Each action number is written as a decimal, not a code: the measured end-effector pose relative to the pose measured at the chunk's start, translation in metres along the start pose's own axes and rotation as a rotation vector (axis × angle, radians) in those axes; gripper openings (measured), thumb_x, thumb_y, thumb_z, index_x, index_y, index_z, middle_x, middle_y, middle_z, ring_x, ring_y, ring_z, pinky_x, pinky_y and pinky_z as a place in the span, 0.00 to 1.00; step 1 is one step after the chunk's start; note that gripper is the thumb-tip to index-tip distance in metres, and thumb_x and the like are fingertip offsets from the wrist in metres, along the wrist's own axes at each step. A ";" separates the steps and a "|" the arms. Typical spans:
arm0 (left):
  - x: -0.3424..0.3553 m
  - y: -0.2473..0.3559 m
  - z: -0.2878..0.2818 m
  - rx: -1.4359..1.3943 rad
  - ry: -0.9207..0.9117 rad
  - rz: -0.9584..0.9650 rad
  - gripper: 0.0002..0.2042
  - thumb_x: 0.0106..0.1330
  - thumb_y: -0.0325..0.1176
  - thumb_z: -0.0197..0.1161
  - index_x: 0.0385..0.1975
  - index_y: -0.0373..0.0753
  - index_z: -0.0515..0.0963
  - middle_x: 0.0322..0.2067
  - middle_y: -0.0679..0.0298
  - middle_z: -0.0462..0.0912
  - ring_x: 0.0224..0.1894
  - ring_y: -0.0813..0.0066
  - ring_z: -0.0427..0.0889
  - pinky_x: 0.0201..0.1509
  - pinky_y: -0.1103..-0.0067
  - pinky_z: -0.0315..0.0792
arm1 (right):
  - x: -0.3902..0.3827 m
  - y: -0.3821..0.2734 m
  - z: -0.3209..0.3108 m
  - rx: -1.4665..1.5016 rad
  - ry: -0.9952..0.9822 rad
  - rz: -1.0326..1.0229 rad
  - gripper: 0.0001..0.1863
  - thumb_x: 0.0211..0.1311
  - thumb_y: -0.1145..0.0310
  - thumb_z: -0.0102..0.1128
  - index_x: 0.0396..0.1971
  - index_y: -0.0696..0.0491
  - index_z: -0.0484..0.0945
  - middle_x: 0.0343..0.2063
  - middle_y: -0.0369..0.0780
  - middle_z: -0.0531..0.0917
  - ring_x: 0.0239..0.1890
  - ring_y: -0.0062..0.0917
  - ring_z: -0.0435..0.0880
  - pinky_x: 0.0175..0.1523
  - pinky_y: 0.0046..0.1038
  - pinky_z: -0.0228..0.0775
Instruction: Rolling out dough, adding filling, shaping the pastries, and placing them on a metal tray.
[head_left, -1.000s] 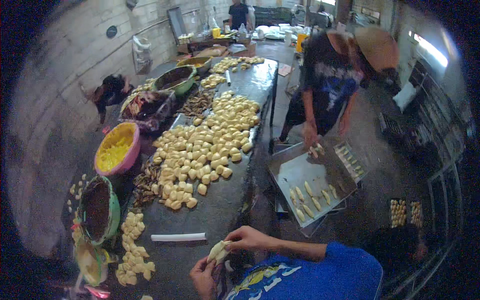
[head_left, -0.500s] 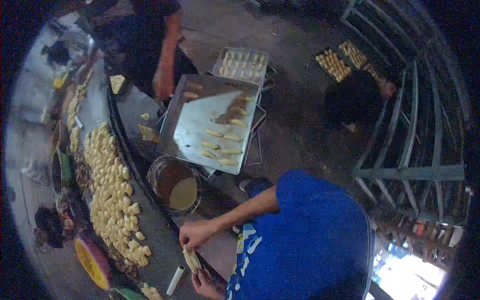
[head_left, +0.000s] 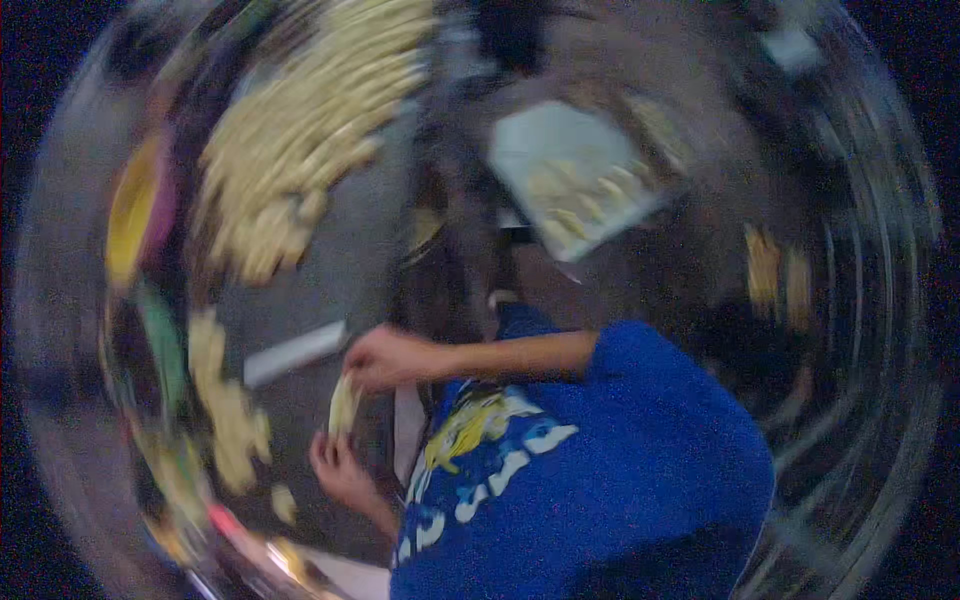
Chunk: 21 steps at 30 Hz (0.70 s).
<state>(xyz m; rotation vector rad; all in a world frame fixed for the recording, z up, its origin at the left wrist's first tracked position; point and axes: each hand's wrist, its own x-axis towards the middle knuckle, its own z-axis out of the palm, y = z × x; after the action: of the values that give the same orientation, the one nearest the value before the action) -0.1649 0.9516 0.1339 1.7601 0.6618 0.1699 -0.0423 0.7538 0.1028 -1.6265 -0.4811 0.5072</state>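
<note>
A pale elongated piece of dough is held between my two hands over the dark worktop. My right hand pinches its upper end, fingers closed. Its lower end sits in the fingers of my left hand, which are bent around it. Just beyond my right hand lies a white rod like a rolling pin. Many small dough pieces are spread over the worktop above it. A smaller row of dough pieces lies left of my left hand. Motion blurs the picture.
A metal tray with several shaped dough pieces stands at upper right. Beside the worktop edge is a bucket, partly dark. A purple bowl with yellow inside stands at far left. Trays of browned pieces lie to the right.
The view has swung, so the dough heap and tray appear higher and farther right. Both hands stay on the dough piece, now farther left in view, with the white rod beside the right hand.
</note>
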 end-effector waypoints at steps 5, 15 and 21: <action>-0.014 -0.032 -0.031 0.245 0.324 -0.014 0.09 0.63 0.24 0.61 0.42 0.34 0.76 0.43 0.61 0.80 0.43 0.74 0.80 0.44 0.79 0.75 | 0.031 0.004 0.061 -0.083 -0.063 -0.035 0.16 0.56 0.71 0.67 0.43 0.58 0.76 0.30 0.39 0.83 0.34 0.19 0.81 0.39 0.25 0.75; -0.035 -0.077 -0.032 0.694 0.517 0.369 0.07 0.60 0.28 0.62 0.37 0.40 0.81 0.38 0.62 0.80 0.42 0.63 0.77 0.46 0.70 0.72 | 0.039 0.016 0.081 -0.815 -0.309 -0.469 0.12 0.53 0.71 0.61 0.40 0.53 0.77 0.43 0.46 0.79 0.45 0.45 0.77 0.49 0.42 0.72; -0.051 -0.071 -0.021 0.867 0.489 0.230 0.17 0.62 0.34 0.60 0.51 0.39 0.76 0.54 0.60 0.72 0.54 0.57 0.69 0.54 0.62 0.68 | 0.032 0.014 0.071 -0.808 -0.324 -0.585 0.20 0.56 0.68 0.59 0.51 0.48 0.76 0.50 0.43 0.74 0.48 0.44 0.73 0.53 0.42 0.69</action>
<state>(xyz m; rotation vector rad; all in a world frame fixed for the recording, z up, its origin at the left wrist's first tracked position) -0.2407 0.9536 0.0857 2.6716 0.9682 0.5458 -0.0576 0.8283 0.0805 -2.0326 -1.4951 0.1167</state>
